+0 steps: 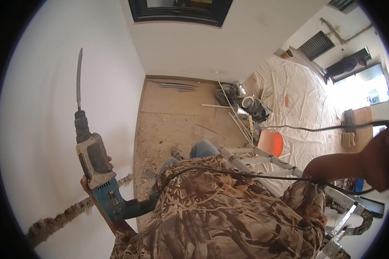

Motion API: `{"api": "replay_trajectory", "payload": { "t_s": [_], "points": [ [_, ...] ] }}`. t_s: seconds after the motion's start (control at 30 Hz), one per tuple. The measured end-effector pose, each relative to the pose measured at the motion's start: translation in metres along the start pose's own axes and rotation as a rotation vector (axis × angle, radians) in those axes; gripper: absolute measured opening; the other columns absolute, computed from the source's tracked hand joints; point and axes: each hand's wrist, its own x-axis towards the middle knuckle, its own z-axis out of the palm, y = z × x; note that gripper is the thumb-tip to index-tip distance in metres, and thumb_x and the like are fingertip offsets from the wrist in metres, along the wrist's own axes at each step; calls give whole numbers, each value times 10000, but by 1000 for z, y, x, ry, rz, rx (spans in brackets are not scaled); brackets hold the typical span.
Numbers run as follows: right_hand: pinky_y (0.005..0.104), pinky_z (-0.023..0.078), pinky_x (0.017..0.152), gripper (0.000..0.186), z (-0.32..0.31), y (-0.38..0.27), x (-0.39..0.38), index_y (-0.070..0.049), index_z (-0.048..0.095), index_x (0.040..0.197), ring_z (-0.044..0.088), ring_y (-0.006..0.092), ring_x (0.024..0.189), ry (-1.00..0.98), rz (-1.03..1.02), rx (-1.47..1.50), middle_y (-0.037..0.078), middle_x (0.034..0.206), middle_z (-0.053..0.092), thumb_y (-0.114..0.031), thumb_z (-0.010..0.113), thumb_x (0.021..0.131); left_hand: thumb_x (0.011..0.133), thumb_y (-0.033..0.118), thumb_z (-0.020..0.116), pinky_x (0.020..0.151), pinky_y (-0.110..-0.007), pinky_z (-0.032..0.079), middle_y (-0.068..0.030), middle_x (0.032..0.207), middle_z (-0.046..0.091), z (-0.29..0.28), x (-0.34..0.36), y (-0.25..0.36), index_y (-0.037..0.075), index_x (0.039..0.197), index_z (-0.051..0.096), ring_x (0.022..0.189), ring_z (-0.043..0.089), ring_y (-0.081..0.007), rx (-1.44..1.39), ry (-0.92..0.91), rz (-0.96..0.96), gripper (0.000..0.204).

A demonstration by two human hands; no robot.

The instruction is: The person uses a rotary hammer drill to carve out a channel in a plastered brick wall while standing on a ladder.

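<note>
My left hand [85,184] is wrapped round the body of a teal and grey rotary hammer [95,157] at the left. Its long pointed chisel bit [79,77] points up and away, beside the white wall. The tool's rear handle lies against my camouflage shirt. At the far right my right hand [378,159] is raised near the dark rim of the picture, and its fingers are hidden. A black power cable [242,174] crosses in front of my shirt toward that side. A rough channel [69,214] is cut into the wall below the tool.
An aluminium ladder [285,165] stands close at my right. Rubble [157,134] litters the floor ahead. Farther off are dark bags [258,110], an orange-red tub [270,143] and plastic sheeting [298,95]. Another person [343,67] is at the far right, near a bright window.
</note>
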Motion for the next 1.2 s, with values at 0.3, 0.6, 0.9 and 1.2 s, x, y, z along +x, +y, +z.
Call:
{"api": "replay_trajectory", "payload": {
  "t_s": [0.3,0.6,0.9,1.2],
  "points": [
    [393,496,758,285,63,169,-148,-23,637,1036,604,269,794,-1137,670,-678,130,875,626,-133,766,807,839,544,679,942,-445,597,-358,1378,506,63,-25,23,-76,1531,286,1166,643,-363,221,311,25,1008],
    [360,556,811,494,25,287,-395,-50,503,1413,688,219,911,-516,1104,-665,115,1030,704,-155,633,948,758,384,781,1062,-407,469,-225,1407,528,77,-149,23,-64,1531,305,1252,572,-309,371,484,156,1012],
    [329,556,688,449,53,148,-661,-54,478,1404,697,198,867,99,1642,-383,105,994,720,-213,572,995,727,453,806,994,-430,546,-255,1431,502,94,-283,-6,-29,1546,274,1231,599,-328,558,522,186,1089],
    [305,511,620,467,66,-2,-775,-17,523,1355,676,163,795,-320,1829,-525,104,890,709,-229,631,953,661,365,883,1004,-426,522,-184,1366,540,83,-389,-13,-50,1501,314,1199,608,-304,579,711,-14,1096]
  ]
}}
